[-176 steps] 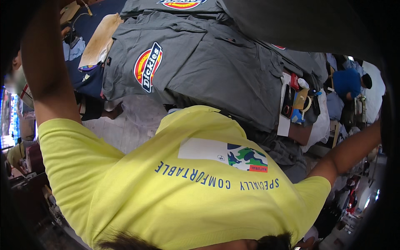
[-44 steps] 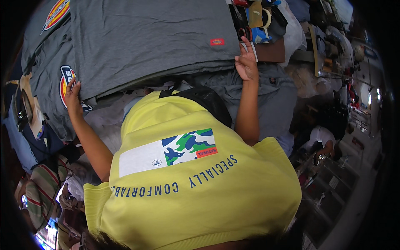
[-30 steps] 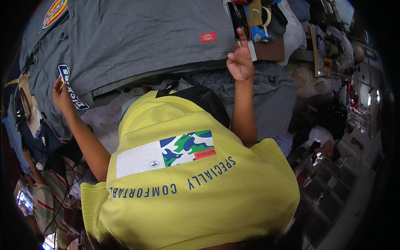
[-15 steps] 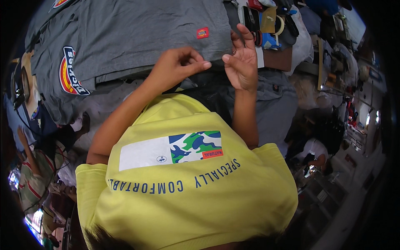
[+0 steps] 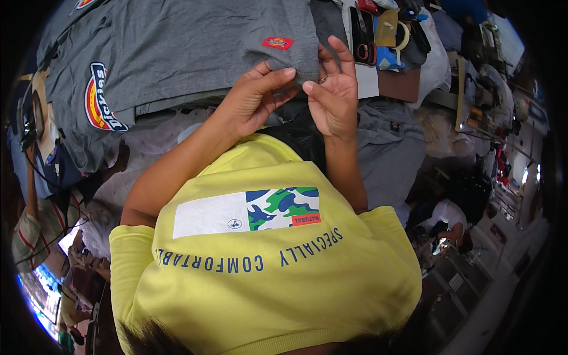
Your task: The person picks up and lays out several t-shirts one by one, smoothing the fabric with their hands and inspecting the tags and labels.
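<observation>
A grey garment [image 5: 195, 65] is spread before me, with a printed badge [image 5: 103, 97] at its left and a small red label [image 5: 277, 42] near its right edge. My left hand [image 5: 255, 94] is closed on the near edge of the cloth below that label, thumb on top and fingers curled under. At the right corner, my right hand [image 5: 334, 100] pinches the edge between thumb and forefinger, its other fingers raised. Cloth between the hands is lifted and bunched. Whatever the fingertips cover underneath is hidden.
Past my right hand lie scissors [image 5: 365, 52], a roll of tape [image 5: 402, 36], a blue item [image 5: 387, 58] and a brown flat piece [image 5: 399, 83]. More grey cloth [image 5: 387, 136] hangs nearer me on the right. A person in a striped shirt [image 5: 41, 234] is at the left.
My left hand has turned and taken hold of the garment's edge. My right hand has shifted slightly left. The red label has moved left and up, and the corner is now lifted.
</observation>
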Tool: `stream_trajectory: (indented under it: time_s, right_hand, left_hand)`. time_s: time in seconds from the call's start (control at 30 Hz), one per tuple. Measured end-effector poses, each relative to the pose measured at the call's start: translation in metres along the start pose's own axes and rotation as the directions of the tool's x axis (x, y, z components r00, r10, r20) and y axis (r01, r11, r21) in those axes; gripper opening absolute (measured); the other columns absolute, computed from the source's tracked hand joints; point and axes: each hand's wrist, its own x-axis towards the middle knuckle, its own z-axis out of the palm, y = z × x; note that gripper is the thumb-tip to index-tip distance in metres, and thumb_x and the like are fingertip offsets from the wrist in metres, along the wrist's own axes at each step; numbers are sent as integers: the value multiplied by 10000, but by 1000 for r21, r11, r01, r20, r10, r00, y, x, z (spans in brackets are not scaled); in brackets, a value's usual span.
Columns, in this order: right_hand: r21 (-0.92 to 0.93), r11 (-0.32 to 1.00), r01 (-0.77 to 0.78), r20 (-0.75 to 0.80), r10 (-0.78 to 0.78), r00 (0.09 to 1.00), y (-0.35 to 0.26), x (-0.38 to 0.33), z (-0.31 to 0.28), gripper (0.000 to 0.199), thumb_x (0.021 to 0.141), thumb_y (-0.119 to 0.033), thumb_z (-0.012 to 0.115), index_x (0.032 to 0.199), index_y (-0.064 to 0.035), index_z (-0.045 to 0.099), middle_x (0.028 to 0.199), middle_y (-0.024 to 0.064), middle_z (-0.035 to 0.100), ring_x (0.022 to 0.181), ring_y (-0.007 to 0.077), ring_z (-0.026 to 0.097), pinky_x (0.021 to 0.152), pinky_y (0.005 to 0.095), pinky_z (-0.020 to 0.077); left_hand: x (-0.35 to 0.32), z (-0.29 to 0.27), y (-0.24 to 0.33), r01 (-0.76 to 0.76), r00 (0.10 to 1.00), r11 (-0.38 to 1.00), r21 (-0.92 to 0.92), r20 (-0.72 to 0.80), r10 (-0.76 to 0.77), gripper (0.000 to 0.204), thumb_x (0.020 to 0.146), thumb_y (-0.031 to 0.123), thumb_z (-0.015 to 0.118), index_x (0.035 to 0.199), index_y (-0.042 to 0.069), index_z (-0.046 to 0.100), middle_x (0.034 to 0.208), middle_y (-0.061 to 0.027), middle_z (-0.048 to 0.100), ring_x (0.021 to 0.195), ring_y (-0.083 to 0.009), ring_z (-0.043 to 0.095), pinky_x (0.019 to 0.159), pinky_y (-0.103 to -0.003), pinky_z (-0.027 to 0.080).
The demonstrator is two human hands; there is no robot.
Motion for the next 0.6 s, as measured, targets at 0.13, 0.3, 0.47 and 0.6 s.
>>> stream_trajectory:
  time_s: [0.13, 0.3, 0.47, 0.6]
  right_hand:
    - [112, 993, -22, -31, 26, 999, 1, 1, 3, 710, 679, 204, 485, 1294, -85, 282, 1219, 148, 391, 1096, 199, 452, 904, 303, 425]
    - [218, 974, -57, -54, 71, 996, 1, 1, 5, 731, 674, 213, 470, 1301, -107, 274, 1212, 144, 385, 1098, 195, 450, 906, 296, 426]
    - [287, 954, -90, -72, 115, 991, -1, 1, 5, 745, 669, 215, 471, 1305, -117, 270, 1213, 142, 373, 1100, 188, 447, 906, 287, 427]
    - [285, 953, -97, -76, 124, 989, -1, 2, 5, 744, 670, 214, 470, 1306, -118, 271, 1214, 141, 367, 1097, 190, 447, 909, 286, 425]
  left_hand:
    - [-1, 1, -1, -97, 995, 995, 22, -25, 97, 237, 768, 62, 643, 976, 75, 530, 904, -19, 593, 869, -107, 561, 823, -260, 460]
    - [-2, 2, -1, -133, 991, 991, 14, -25, 133, 272, 763, 32, 635, 1005, 66, 514, 943, -33, 599, 875, -105, 569, 819, -254, 464]
    - [-5, 7, 1, -152, 988, 988, 15, -13, 153, 349, 759, 15, 631, 1066, 66, 475, 964, -41, 603, 893, -105, 576, 811, -250, 465]
    - [-5, 5, 0, -168, 986, 986, 10, 2, 168, 386, 756, 10, 632, 1092, 70, 451, 971, -43, 603, 901, -105, 575, 810, -248, 463]
